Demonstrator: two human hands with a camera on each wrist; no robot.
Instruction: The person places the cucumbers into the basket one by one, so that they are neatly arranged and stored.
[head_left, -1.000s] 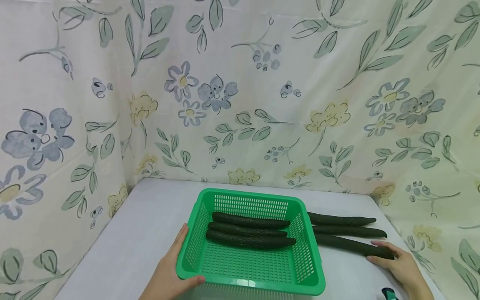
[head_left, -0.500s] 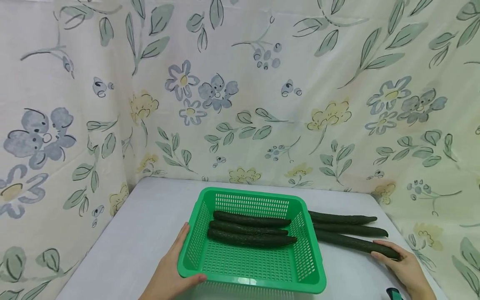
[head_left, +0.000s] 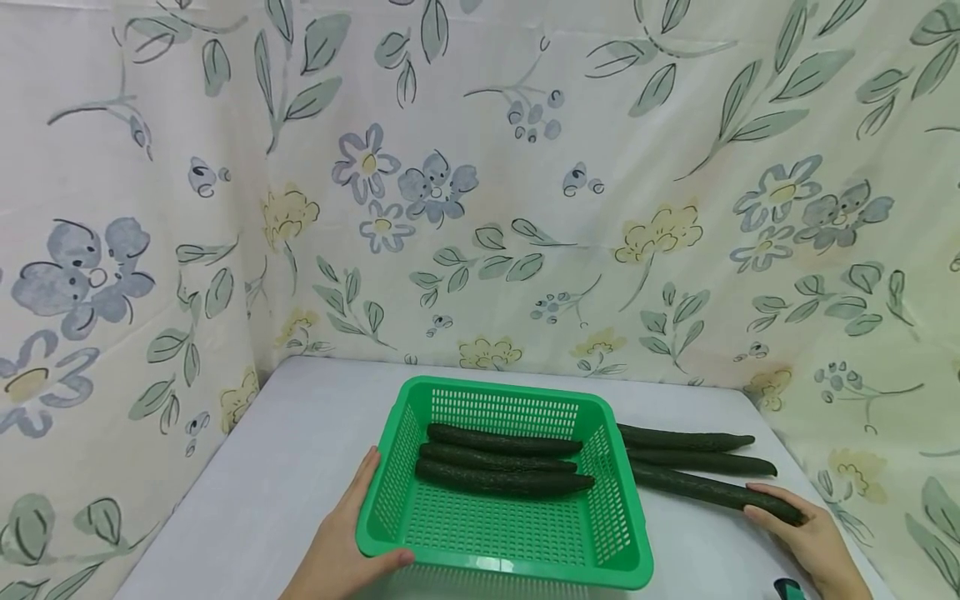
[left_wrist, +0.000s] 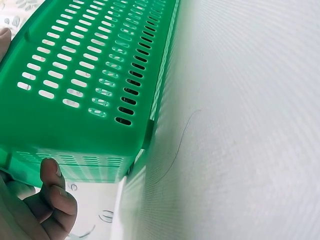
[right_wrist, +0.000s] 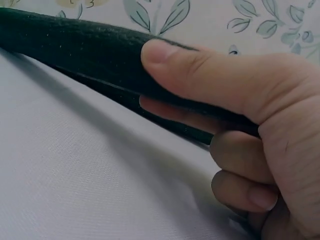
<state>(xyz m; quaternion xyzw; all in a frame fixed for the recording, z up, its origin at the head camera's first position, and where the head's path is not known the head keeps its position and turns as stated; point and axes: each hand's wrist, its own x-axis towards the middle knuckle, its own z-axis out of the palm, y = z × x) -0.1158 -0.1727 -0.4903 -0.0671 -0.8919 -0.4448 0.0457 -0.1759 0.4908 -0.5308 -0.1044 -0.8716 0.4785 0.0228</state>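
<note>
A green plastic basket [head_left: 495, 562] with slotted walls stands on the table; inside lie three dark green cucumbers [head_left: 504, 481] side by side. My left hand [head_left: 341, 533] grips the basket's near left corner, thumb over the front rim and fingers along the left side. In the left wrist view some fingers [left_wrist: 62, 202] curl beside the slotted wall. To the right of the basket, my right hand [head_left: 806, 533] holds the near end of a cucumber [head_left: 705, 487]. The right wrist view shows the thumb on top of that cucumber [right_wrist: 85, 52] and fingers beneath, its far part above the cloth.
Two more cucumbers [head_left: 697, 461] lie behind the held one, their left ends hidden by the basket. A white cloth covers the table [head_left: 247, 483]. Floral curtains [head_left: 480, 208] close off the back and sides. A dark strap [head_left: 787, 588] shows at the right wrist.
My right hand has shifted slightly right, and the cucumber's near end has moved right with it. The left hand and basket stay in place.
</note>
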